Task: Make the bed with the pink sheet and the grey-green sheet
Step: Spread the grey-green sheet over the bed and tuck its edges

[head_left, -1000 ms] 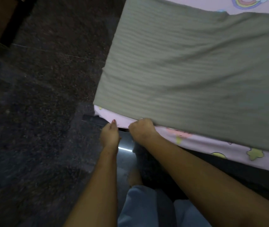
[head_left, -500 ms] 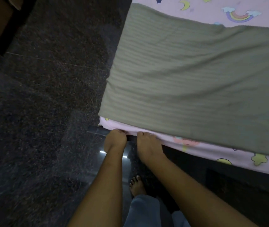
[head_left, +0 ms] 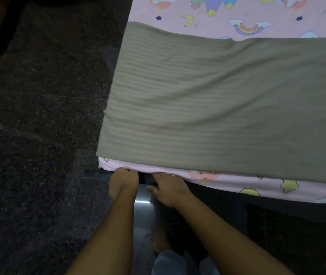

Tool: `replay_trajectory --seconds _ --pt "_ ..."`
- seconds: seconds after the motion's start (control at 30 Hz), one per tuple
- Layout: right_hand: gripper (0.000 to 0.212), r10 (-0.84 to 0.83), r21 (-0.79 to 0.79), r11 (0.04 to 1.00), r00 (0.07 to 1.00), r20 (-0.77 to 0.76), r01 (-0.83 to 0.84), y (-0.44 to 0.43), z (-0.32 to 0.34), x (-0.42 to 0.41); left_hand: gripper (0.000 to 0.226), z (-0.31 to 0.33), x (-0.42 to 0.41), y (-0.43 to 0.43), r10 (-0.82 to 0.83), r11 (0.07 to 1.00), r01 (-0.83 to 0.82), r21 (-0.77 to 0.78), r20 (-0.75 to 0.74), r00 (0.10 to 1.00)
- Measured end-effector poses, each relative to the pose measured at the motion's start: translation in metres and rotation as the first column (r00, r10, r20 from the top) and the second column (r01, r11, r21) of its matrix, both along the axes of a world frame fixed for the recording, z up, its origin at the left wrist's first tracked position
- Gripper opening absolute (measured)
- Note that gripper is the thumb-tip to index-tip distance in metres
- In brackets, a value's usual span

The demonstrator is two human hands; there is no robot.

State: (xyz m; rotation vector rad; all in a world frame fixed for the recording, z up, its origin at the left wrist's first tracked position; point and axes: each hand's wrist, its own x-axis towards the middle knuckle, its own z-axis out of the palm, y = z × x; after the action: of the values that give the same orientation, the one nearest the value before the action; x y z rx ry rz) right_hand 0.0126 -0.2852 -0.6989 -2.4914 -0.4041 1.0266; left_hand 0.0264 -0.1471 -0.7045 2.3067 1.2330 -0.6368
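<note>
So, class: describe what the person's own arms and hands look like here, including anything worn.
Both forearms are bare, with no sleeves, watch or bracelets in view. The left hand and right hand wear no gloves; rings cannot be made out. Light blue-grey trousers show below.

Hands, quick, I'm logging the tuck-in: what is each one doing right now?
Left hand: closed on the pink sheet edge at the bed corner.
Right hand: fingers at the same edge; grip cannot be told.

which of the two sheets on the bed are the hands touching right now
The pink cartoon-print sheet. Both the left hand and right hand sit at its lower edge near the bed's corner; the plain ribbed grey-green sheet lies on top, above their fingers.
</note>
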Motion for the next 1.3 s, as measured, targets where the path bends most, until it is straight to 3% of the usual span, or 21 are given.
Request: replay_trajectory --seconds 0.1,0.2,0.27,0.37,0.43,0.47,0.57,0.63,0.83,0.97,1.07,1.2,1.3 --pt "0.039 -0.027 0.177 0.984 0.999 0.017 0.024 -0.044 0.007 0.002 0.035 0.006 -0.006 -0.017 -0.063 0.997 0.063 0.038 0.015 0.998" --pt "0.030 -0.124 0.081 0.991 0.973 0.192 0.110 -0.091 0.010 -0.008 0.032 0.015 -0.019 -0.058 -0.239 0.969 0.238 0.071 0.005 0.971" --pt "0.028 -0.110 -0.036 0.992 0.955 0.276 0.125 -0.122 0.010 -0.023 0.028 0.019 -0.032 -0.098 -0.443 0.896 0.440 0.062 0.030 0.896" --pt "0.037 -0.130 -0.160 0.967 0.921 0.367 0.200 -0.168 0.006 -0.047 0.027 0.023 -0.047 -0.159 -0.744 0.641 0.766 0.044 0.279 0.607" --pt "0.036 -0.183 -0.242 0.925 0.900 0.395 0.294 -0.205 0.006 -0.059 0.035 0.017 -0.051 -0.192 -0.840 0.421 0.902 0.093 0.413 0.350" --pt "0.036 -0.210 -0.290 0.892 0.887 0.412 0.346 -0.223 0.006 -0.064 0.040 0.015 -0.052 -0.206 -0.857 0.344 0.933 0.102 0.441 0.268" --pt "0.038 -0.266 -0.392 0.795 0.847 0.459 0.462 -0.279 0.007 -0.072 0.051 0.015 -0.045 -0.245 -0.880 0.181 0.982 0.049 0.454 0.140" --pt "0.038 -0.240 -0.397 0.793 0.836 0.494 0.462 -0.298 0.003 -0.073 0.054 0.016 -0.042 -0.263 -0.913 0.083 0.996 0.014 0.403 0.071" --pt "0.041 -0.307 -0.383 0.794 0.855 0.418 0.472 -0.307 -0.006 -0.062 0.063 -0.004 -0.051 -0.298 -0.923 0.016 0.995 -0.096 0.381 0.052" --pt "0.029 -0.416 -0.348 0.796 0.866 0.279 0.495 -0.312 -0.007 -0.037 0.068 -0.008 -0.050 -0.317 -0.945 0.088 0.991 -0.100 0.307 0.115" --pt "0.026 -0.439 -0.299 0.839 0.890 0.125 0.456 -0.327 -0.009 -0.018 0.058 -0.004 -0.044 -0.339 -0.941 0.178 0.976 -0.125 0.270 0.206" --pt "0.025 -0.307 -0.104 0.944 0.949 0.073 0.313 -0.358 -0.001 -0.024 0.034 0.004 -0.027 -0.364 -0.986 0.145 0.987 -0.067 0.073 0.150" --pt "0.029 -0.456 0.001 0.884 0.864 0.212 0.467 -0.389 0.004 -0.056 0.027 0.011 -0.024 -0.385 -0.998 -0.003 1.000 0.009 -0.070 -0.003"
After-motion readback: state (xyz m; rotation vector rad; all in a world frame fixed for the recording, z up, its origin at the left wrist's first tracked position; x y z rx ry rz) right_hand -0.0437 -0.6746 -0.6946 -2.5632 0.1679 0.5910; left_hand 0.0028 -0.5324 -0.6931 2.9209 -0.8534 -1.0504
